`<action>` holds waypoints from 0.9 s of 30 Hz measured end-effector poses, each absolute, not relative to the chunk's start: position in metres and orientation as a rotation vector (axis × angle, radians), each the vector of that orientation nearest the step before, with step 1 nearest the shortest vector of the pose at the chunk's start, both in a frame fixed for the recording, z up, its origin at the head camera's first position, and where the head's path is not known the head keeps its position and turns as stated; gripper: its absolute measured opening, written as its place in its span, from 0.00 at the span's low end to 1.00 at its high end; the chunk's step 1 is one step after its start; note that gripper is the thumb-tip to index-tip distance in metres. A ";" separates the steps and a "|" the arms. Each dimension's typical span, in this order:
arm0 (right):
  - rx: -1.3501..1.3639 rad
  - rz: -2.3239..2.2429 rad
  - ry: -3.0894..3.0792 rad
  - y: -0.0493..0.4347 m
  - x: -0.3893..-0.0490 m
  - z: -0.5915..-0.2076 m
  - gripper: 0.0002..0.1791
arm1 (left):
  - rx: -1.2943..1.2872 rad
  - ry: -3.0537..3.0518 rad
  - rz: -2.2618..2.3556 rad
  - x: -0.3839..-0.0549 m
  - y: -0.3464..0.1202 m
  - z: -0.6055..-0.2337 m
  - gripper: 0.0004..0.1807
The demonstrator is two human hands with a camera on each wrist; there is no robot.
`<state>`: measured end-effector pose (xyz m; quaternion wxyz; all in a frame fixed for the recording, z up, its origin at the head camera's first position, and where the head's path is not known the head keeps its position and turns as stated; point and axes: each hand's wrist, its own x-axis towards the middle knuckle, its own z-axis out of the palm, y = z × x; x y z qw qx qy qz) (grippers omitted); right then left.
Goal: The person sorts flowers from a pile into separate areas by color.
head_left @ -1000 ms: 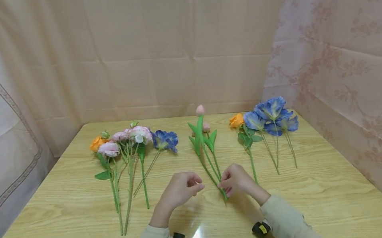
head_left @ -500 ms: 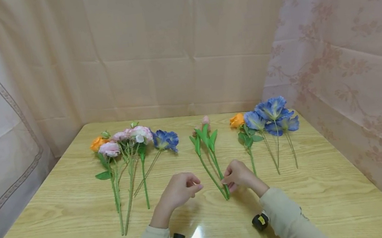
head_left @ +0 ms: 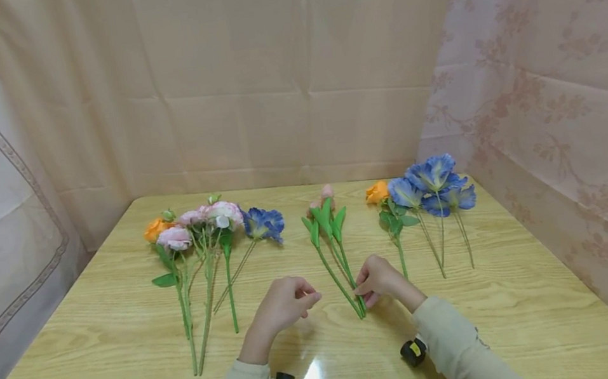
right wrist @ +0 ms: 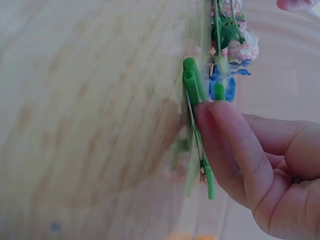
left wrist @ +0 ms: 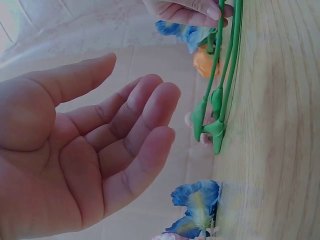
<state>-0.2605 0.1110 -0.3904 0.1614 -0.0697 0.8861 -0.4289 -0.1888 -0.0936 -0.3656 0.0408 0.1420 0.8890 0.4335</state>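
Several pink tulips (head_left: 324,215) with green leaves and stems lie in the middle of the table, heads toward the back. My right hand (head_left: 381,280) pinches a green tulip stem (right wrist: 219,92) close to its lower end, between thumb and fingers. Two other stem ends (right wrist: 189,75) sit just beside those fingertips in the right wrist view. To the left of the stems, my left hand (head_left: 284,304) hovers above the table with nothing in it. Its fingers are loosely bent and the palm (left wrist: 55,165) faces the left wrist camera.
On the left lie pink peonies (head_left: 174,238), an orange rose (head_left: 156,229) and a blue flower (head_left: 264,224). Another orange rose (head_left: 377,192) and several blue flowers (head_left: 431,174) lie on the right. A beige curtain (head_left: 268,92) hangs behind the wooden table (head_left: 128,341).
A tulip that stuck out farther back has been drawn toward me, and its head now lies level with the others. My right hand keeps its pinch; the left has barely moved.
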 end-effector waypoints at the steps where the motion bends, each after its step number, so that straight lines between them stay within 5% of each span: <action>1: -0.200 -1.228 2.526 0.111 -0.261 -0.391 0.03 | 0.432 2.722 1.325 -0.189 -0.094 -0.366 0.09; 14: -0.214 -1.246 2.529 0.111 -0.259 -0.389 0.02 | 0.364 2.748 1.324 -0.188 -0.101 -0.365 0.10; 27: -0.330 -1.280 2.523 0.113 -0.251 -0.388 0.03 | -0.079 3.019 1.340 -0.188 -0.160 -0.344 0.12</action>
